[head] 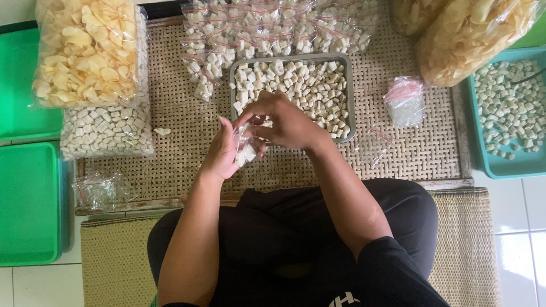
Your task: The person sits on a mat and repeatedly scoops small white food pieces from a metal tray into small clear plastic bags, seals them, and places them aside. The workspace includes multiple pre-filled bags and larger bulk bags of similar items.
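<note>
Small clear bag (pixel 245 149) of pale cracker pieces, at your lap's edge before the grey tray (pixel 348 96) | you are pinching it: left hand (pixel 222 153) fingers curled round its side, right hand (pixel 287 122) fingertips closing on its mouth | keep the mouth upright, pinching evenly | woven mat (pixel 421 150) underneath.

At mid-frame the small pouch (pixel 245 146) is thin, glossy clear plastic, like the filled packets (pixel 273 28) at the upper centre, while the tray (pixel 348 96) above it looks matt grey plastic, the mat (pixel 187 125) beneath is rough woven cane, and the lids (pixel 28 204) at left are smooth green plastic.
</note>
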